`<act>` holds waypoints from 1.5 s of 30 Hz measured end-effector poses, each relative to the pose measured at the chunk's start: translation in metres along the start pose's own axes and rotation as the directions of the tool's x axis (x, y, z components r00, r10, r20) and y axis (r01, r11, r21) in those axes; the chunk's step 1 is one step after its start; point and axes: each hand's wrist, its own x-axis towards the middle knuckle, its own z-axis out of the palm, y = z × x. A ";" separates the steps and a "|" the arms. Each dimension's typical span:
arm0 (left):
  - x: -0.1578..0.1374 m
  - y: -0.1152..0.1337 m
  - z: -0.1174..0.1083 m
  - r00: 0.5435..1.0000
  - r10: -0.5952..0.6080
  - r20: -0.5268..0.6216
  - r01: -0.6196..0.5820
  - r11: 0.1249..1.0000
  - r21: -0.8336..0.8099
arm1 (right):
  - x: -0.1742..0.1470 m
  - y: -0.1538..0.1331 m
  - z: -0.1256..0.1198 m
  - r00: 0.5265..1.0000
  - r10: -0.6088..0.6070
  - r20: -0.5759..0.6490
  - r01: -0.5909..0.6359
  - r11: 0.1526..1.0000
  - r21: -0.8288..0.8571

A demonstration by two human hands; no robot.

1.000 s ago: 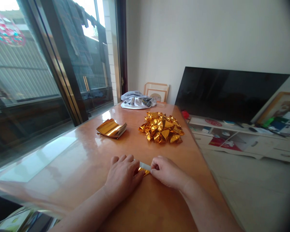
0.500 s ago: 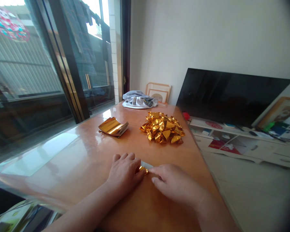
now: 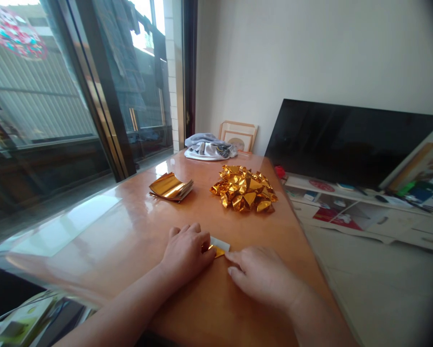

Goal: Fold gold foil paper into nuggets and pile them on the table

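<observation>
A partly folded sheet of gold foil paper [image 3: 220, 245] lies flat on the table before me, its pale backing showing along the far strip and gold along the near one. Over its left part is my left hand [image 3: 189, 246], fingers curled and thumb pressed down on the paper; the left end is hidden beneath it. At the right corner, the index fingertip of my right hand [image 3: 257, 270] touches the paper. The right thumb stands apart from that finger, and the other right fingers curl under, partly hidden.
Farther up the wooden table [image 3: 137, 241] sit a stack of gold foil sheets [image 3: 171, 187] and a pile of folded gold foil pieces [image 3: 245, 188]. Bundled cloth [image 3: 209, 147] lies at the far end. A television [image 3: 346, 140] and low white cabinet [image 3: 375, 224] stand to the right.
More of the foil paper shows between my hands, and its gold strip looks flatter and smoother. My right fingertip has moved slightly right to the corner. The view has shifted a little.
</observation>
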 end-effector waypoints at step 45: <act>0.005 -0.005 0.003 0.995 -0.083 0.054 0.089 0.991 -0.102 | -0.001 -0.030 0.012 0.980 -0.175 -0.095 0.163 0.978 -0.129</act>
